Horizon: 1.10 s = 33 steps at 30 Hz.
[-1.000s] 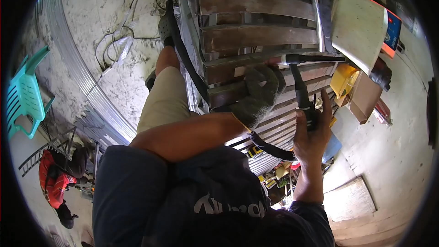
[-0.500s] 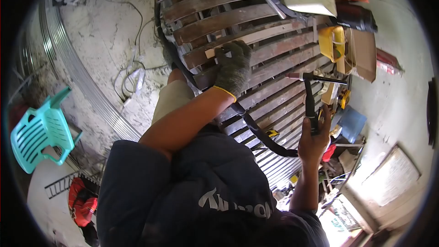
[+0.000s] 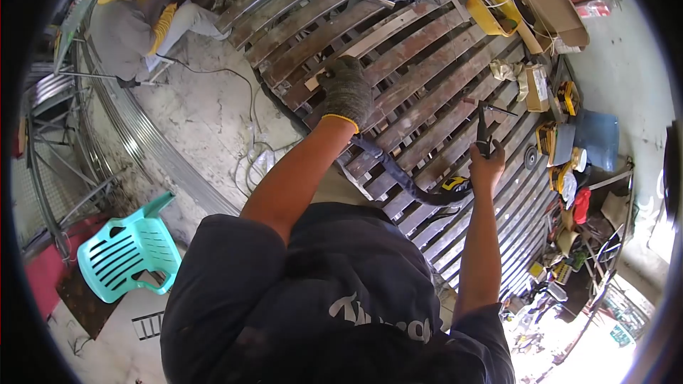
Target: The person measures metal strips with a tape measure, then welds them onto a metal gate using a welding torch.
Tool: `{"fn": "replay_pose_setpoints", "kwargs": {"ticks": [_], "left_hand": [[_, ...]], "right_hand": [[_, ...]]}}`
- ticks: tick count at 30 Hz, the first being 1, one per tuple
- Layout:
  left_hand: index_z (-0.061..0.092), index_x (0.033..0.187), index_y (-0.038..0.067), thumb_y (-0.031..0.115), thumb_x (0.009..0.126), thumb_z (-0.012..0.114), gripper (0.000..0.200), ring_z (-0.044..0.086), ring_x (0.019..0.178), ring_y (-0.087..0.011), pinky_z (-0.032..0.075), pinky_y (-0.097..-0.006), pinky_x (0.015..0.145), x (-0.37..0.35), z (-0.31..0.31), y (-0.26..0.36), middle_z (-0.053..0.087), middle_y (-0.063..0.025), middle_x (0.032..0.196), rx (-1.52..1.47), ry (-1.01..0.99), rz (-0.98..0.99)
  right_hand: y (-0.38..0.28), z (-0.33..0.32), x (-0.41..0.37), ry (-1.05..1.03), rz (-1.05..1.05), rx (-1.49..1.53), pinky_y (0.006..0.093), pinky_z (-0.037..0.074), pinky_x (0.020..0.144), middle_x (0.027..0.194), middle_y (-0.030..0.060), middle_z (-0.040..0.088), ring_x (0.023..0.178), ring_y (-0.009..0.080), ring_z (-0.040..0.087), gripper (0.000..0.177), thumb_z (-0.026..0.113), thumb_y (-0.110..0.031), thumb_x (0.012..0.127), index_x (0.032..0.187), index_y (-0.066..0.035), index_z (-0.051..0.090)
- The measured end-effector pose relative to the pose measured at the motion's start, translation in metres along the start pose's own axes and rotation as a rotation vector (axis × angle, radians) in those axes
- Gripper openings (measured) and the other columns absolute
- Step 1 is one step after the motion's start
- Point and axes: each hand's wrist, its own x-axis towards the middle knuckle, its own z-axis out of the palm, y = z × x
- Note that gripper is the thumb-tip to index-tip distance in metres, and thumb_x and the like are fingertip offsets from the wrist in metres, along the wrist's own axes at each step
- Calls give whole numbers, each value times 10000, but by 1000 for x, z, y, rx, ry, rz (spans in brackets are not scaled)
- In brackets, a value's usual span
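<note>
My left hand point(image 3: 347, 92), in a dark knit glove with a yellow cuff, rests on the slatted table with its fingers curled. What lies under those fingers is hidden. A small light-coloured block point(image 3: 312, 83) sits beside the fingertips. In my bare right hand point(image 3: 487, 163) is a TIG welding torch point(image 3: 483, 126), its handle upright in the fist and its head over the slats. A black sleeved cable point(image 3: 398, 171) crosses in front of my body towards the right hand. Both hands are over the slatted metal table point(image 3: 427, 110).
Another person point(image 3: 135, 25) is low at the upper left. A yellow container point(image 3: 494, 8), a cardboard box point(image 3: 551, 3) and a blue bin point(image 3: 596, 139) line the right side. A yellow-black tape measure point(image 3: 456, 184) lies near the cable. A turquoise chair point(image 3: 131, 249) stands left, near long metal strips point(image 3: 153, 160).
The view has shifted, bringing the other person and more of the right side into sight. My right hand has lowered the torch closer to the slats; the left hand stays curled near the block.
</note>
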Motion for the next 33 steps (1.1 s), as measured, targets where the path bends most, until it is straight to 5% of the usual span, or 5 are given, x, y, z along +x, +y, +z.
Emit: {"fn": "replay_pose_setpoints", "kwargs": {"ticks": [3, 9, 18, 22, 33], "left_hand": [[498, 1541, -109, 556, 1055, 628, 834, 463, 1455, -485, 495, -641, 1107, -2, -5, 1, 412, -269, 1600, 1, -12, -11], [555, 1535, -83, 371, 1078, 624, 648, 455, 1458, -518, 455, -694, 1147, -8, -26, 2, 403, -276, 1619, -44, -96, 16], [529, 1545, -102, 512, 1093, 573, 764, 455, 1473, -502, 459, -668, 1157, -9, -24, 4, 391, -276, 1626, -5, -88, 29], [499, 1553, -120, 523, 1087, 578, 798, 450, 1486, -492, 452, -668, 1158, -7, -14, 4, 398, -276, 1619, -78, -10, -7], [436, 1555, -102, 491, 983, 687, 862, 509, 1419, -466, 530, -640, 1019, -1, -2, 2, 470, -297, 1519, -56, 24, 32]], "right_hand": [[13, 7, 13, 2, 27, 85, 360, 497, 513, 784, 120, 750, 536, 170, 639, 761, 900, -197, 858, 1498, 25, 552], [51, 9, 32, -75, 51, -125, 469, 600, 752, 864, 190, 777, 792, 327, 770, 860, 866, -436, 868, 1513, 30, 540], [-61, 1, -17, 40, -129, -580, 539, 442, 1220, 1611, 334, 476, 1490, 489, 489, 861, 799, -478, 939, 1556, 34, 485], [-105, 64, -23, -172, -432, -230, 494, 526, 1110, 1379, 255, 673, 1306, 434, 641, 596, 801, -387, 938, 1383, -9, 682], [-244, 222, 16, -585, -163, -276, 498, 620, 968, 1191, 233, 801, 1140, 406, 772, 668, 841, -587, 874, 1170, 10, 799]]}}
